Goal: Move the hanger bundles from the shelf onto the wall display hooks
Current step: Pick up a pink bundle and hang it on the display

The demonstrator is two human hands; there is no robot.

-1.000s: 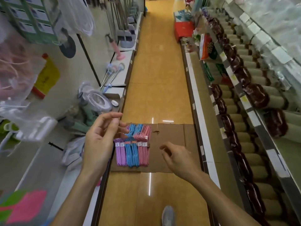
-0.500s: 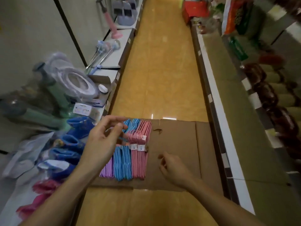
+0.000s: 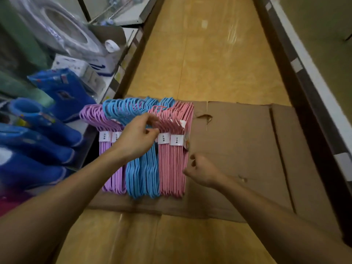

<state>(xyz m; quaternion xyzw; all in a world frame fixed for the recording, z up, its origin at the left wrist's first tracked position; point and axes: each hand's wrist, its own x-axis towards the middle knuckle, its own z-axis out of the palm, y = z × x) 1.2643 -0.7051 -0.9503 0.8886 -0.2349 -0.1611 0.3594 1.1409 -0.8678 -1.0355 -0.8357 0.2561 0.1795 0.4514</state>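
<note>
While our left hand pinches the hooks of the blue hanger bundle, lying between purple and pink bundles on the cardboard sheet, our right hand waits loosely curled at four o'clock; next we must lift it.

Hanger bundles side by side on cardboard, boots left.
</note>
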